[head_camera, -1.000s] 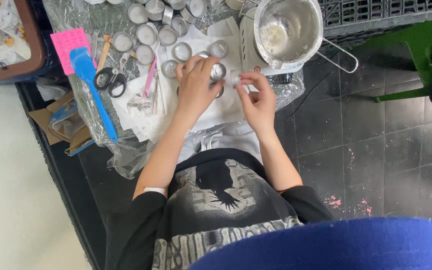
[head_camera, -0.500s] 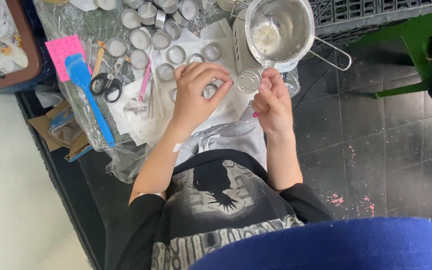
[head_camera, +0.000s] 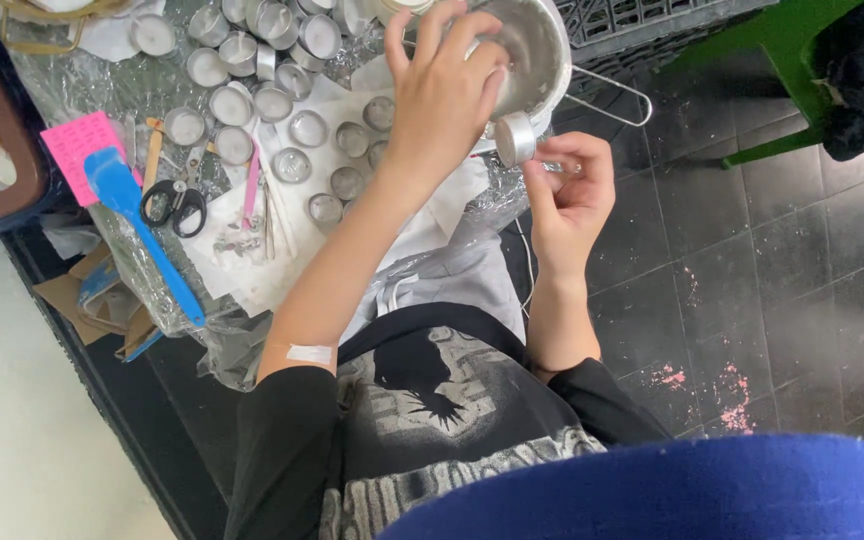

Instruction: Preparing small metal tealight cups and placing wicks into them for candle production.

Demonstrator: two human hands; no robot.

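My left hand (head_camera: 442,90) reaches up over the mouth of a steel pot (head_camera: 544,50), fingers spread and curled on its near rim; I see nothing held in it. My right hand (head_camera: 567,190) pinches a small round metal cup (head_camera: 515,138) on its side, just below the pot's rim. Several empty and filled metal cups (head_camera: 292,125) stand on white paper and clear plastic to the left of my left forearm.
A blue spatula (head_camera: 142,230), black scissors (head_camera: 174,205), a pink paper (head_camera: 82,150) and wooden sticks lie at the left. A brown tray (head_camera: 2,170) sits at the far left, with a black crate (head_camera: 642,20) and a green stool (head_camera: 782,50) at the upper right over dark floor tiles.
My left hand left the cups on the paper and moved up right onto the pot. My right hand rose with the small cup toward the pot's rim.
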